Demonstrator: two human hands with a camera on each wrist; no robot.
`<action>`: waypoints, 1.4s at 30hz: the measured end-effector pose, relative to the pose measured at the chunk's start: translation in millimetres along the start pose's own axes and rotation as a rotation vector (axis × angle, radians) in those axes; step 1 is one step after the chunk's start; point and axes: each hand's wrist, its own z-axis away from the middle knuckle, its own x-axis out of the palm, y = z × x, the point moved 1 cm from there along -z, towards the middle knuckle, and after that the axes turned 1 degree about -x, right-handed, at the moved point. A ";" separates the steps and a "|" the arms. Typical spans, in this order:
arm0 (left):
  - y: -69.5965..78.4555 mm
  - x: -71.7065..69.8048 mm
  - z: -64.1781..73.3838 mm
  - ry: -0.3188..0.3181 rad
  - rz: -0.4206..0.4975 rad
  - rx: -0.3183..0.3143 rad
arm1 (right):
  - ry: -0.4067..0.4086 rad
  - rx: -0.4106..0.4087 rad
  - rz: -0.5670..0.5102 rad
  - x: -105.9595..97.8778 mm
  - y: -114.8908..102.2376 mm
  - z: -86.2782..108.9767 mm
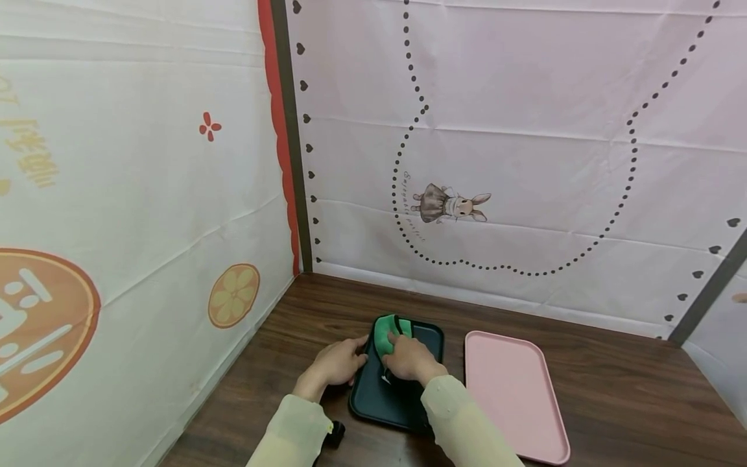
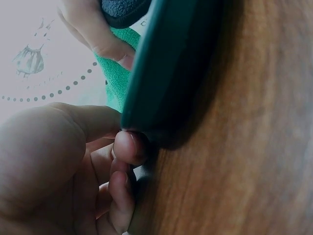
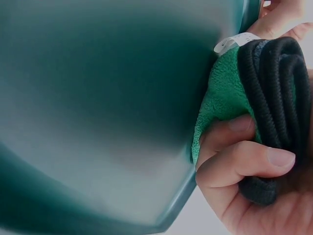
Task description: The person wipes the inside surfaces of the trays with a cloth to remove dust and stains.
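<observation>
A dark green tray (image 1: 388,399) lies on the wooden table, its long side running away from me. My left hand (image 1: 336,362) grips its left rim, the thumb on top and the fingertips tucked against the underside, as the left wrist view shows. In my right hand (image 1: 411,359) is a folded green cloth (image 3: 227,90) with dark edging and a white label (image 3: 237,41). The fingers curl round the cloth's folds. It rests on the tray's far left part, against the tray's surface.
To the right of the green tray lies a pink tray (image 1: 513,395) on the brown table (image 1: 630,402). White printed fabric walls (image 1: 525,194) stand behind and on the left. A small black object (image 1: 334,434) shows by my left sleeve.
</observation>
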 end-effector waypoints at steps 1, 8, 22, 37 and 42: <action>-0.2 0.0 0.1 0.000 0.001 0.000 | -0.001 -0.001 0.002 0.3 -0.6 0.9; 1.0 -1.2 1.7 0.000 0.005 -0.003 | -0.016 -0.008 -0.005 1.9 -4.9 8.0; 4.6 -2.0 3.3 0.004 -0.006 -0.010 | -0.019 -0.025 0.034 7.8 -9.4 19.6; 1.4 1.1 0.4 0.016 -0.001 -0.002 | -0.062 -0.025 0.066 12.6 -12.7 29.2; -0.1 1.2 0.2 0.015 -0.001 -0.006 | -0.074 -0.027 0.084 13.1 -15.6 33.1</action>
